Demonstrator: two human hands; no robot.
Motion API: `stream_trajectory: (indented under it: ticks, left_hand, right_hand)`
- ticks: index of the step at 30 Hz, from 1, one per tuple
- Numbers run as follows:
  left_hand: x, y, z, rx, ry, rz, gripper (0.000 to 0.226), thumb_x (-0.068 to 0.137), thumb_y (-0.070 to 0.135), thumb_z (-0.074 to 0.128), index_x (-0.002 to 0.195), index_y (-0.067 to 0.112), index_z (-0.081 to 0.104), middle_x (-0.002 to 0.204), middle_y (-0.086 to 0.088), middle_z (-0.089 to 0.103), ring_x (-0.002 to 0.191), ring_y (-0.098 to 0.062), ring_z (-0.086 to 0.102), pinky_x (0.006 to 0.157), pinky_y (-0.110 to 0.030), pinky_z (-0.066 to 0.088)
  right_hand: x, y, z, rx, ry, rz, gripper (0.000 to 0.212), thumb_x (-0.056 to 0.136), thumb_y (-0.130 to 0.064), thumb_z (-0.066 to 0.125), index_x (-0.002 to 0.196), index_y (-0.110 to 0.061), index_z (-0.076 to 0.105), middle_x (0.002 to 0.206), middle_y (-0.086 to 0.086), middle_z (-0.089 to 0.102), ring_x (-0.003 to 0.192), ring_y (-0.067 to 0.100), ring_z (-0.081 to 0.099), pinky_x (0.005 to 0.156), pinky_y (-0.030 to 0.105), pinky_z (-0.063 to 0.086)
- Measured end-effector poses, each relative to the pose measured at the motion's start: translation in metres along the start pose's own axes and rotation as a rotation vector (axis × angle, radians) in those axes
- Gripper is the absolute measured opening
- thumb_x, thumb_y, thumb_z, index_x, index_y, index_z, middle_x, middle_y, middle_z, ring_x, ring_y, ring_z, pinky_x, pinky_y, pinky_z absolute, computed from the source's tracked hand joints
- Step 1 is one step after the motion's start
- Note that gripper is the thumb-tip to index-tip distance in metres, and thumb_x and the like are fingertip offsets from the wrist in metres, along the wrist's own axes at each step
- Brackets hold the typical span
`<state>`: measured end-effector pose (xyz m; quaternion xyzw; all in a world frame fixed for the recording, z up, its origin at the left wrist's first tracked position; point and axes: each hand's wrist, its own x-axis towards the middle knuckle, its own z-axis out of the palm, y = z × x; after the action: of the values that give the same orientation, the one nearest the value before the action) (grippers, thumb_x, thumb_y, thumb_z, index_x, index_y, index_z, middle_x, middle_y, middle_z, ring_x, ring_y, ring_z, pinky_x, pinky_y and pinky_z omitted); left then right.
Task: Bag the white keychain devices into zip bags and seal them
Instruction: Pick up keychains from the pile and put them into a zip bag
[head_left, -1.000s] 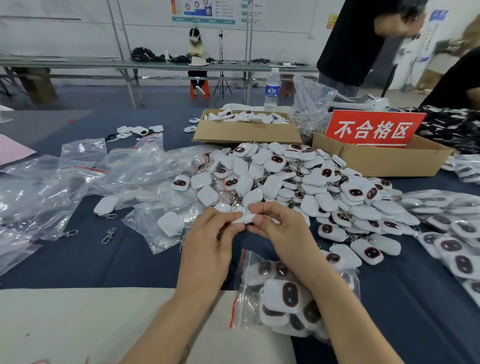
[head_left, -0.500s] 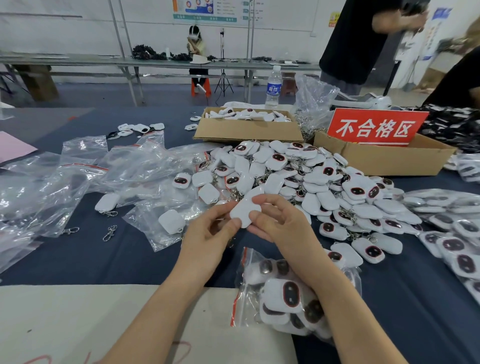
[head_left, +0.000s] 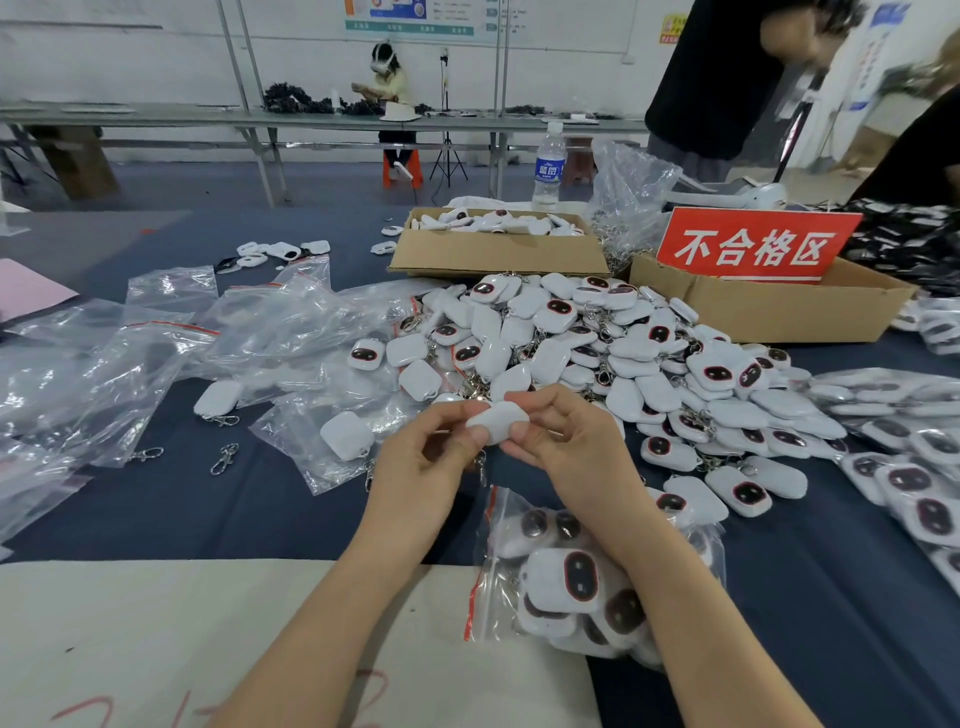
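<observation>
My left hand (head_left: 431, 462) and my right hand (head_left: 563, 447) both pinch one white keychain device (head_left: 496, 421), held above the blue table in front of a big pile of white keychain devices (head_left: 597, 353). Its metal clip hangs down between my hands. Below my right wrist lies a zip bag (head_left: 571, 582) with a red seal strip, filled with several devices. Empty clear zip bags (head_left: 171, 353) are spread on the left; one bag holds a single white device (head_left: 347, 435).
Two cardboard boxes stand behind the pile: one box with devices (head_left: 498, 249) and one box with a red sign (head_left: 769, 301). Filled bags (head_left: 904, 452) lie at right. Loose metal clips (head_left: 224, 459) lie at left. A water bottle (head_left: 549, 166) and standing people are at the back.
My hands have lifted the white device from the pile's edge and turned it between the fingers. The bag below my wrist has not moved.
</observation>
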<state>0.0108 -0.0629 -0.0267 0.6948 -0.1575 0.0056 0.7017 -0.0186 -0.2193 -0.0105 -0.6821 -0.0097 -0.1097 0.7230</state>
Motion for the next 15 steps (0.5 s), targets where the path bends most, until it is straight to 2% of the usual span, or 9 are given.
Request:
stream_trajectory:
  ticks: [3, 5, 6, 8, 11, 13, 15]
  left_hand:
    - [-0.0007, -0.0002, 0.0015, -0.070, -0.089, -0.040, 0.014, 0.097, 0.029, 0.063, 0.108, 0.031, 0.072, 0.093, -0.002, 0.074, 0.084, -0.012, 0.069, 0.075, -0.023, 0.057]
    - [-0.0001, -0.0003, 0.0003, -0.179, -0.137, -0.131, 0.023, 0.091, 0.044, 0.062, 0.108, 0.033, 0.074, 0.089, -0.004, 0.074, 0.080, -0.013, 0.068, 0.072, -0.022, 0.056]
    - [0.0007, -0.0009, -0.0009, -0.206, -0.142, -0.161, 0.024, 0.092, 0.046, 0.061, 0.108, 0.034, 0.074, 0.087, -0.003, 0.074, 0.078, -0.013, 0.067, 0.072, -0.023, 0.055]
    - [0.0031, -0.0037, -0.0034, -0.199, -0.087, -0.169, 0.019, 0.098, 0.034, 0.060, 0.113, 0.034, 0.071, 0.086, -0.001, 0.074, 0.075, -0.012, 0.065, 0.075, -0.027, 0.055]
    - [0.0049, -0.0060, -0.0056, -0.200, -0.008, -0.150, 0.025, 0.100, 0.019, 0.061, 0.121, 0.032, 0.065, 0.090, 0.000, 0.075, 0.078, -0.014, 0.066, 0.081, -0.028, 0.055]
    - [0.0044, -0.0044, -0.0054, -0.138, -0.012, -0.105, 0.021, 0.099, 0.016, 0.062, 0.116, 0.026, 0.069, 0.093, 0.000, 0.077, 0.079, -0.013, 0.066, 0.079, -0.025, 0.054]
    - [0.0033, -0.0030, -0.0039, -0.122, -0.012, -0.082, 0.018, 0.098, 0.012, 0.062, 0.110, 0.022, 0.072, 0.093, 0.001, 0.078, 0.078, -0.011, 0.067, 0.074, -0.020, 0.054]
  right_hand:
    - [-0.0014, -0.0034, -0.0010, -0.120, 0.000, -0.066, 0.027, 0.093, 0.005, 0.061, 0.095, -0.021, 0.069, 0.099, -0.012, 0.076, 0.097, 0.007, 0.072, 0.084, 0.017, 0.055]
    - [-0.0021, -0.0050, 0.0004, -0.140, -0.013, -0.083, 0.033, 0.092, 0.011, 0.057, 0.085, -0.019, 0.069, 0.105, -0.019, 0.074, 0.098, 0.003, 0.071, 0.083, 0.015, 0.053]
    - [-0.0025, -0.0055, 0.0016, -0.136, -0.028, -0.074, 0.036, 0.092, 0.012, 0.055, 0.081, -0.020, 0.069, 0.105, -0.023, 0.073, 0.097, 0.001, 0.070, 0.081, 0.012, 0.052]
    - [-0.0030, -0.0058, 0.0045, -0.141, -0.077, -0.046, 0.037, 0.091, 0.010, 0.057, 0.082, -0.023, 0.071, 0.106, -0.026, 0.072, 0.098, 0.001, 0.071, 0.081, 0.010, 0.050]
    - [-0.0035, -0.0056, 0.0043, -0.140, -0.108, 0.000, 0.023, 0.091, -0.003, 0.066, 0.094, -0.024, 0.074, 0.102, -0.012, 0.077, 0.097, 0.005, 0.072, 0.082, 0.012, 0.051]
    - [-0.0041, -0.0064, 0.0019, -0.141, -0.078, 0.012, 0.020, 0.090, -0.009, 0.070, 0.093, -0.028, 0.076, 0.098, -0.008, 0.078, 0.096, 0.007, 0.072, 0.086, 0.016, 0.053]
    - [-0.0042, -0.0065, -0.0005, -0.162, -0.051, -0.008, 0.024, 0.089, -0.005, 0.071, 0.090, -0.029, 0.075, 0.096, -0.004, 0.078, 0.095, 0.010, 0.073, 0.091, 0.022, 0.055]
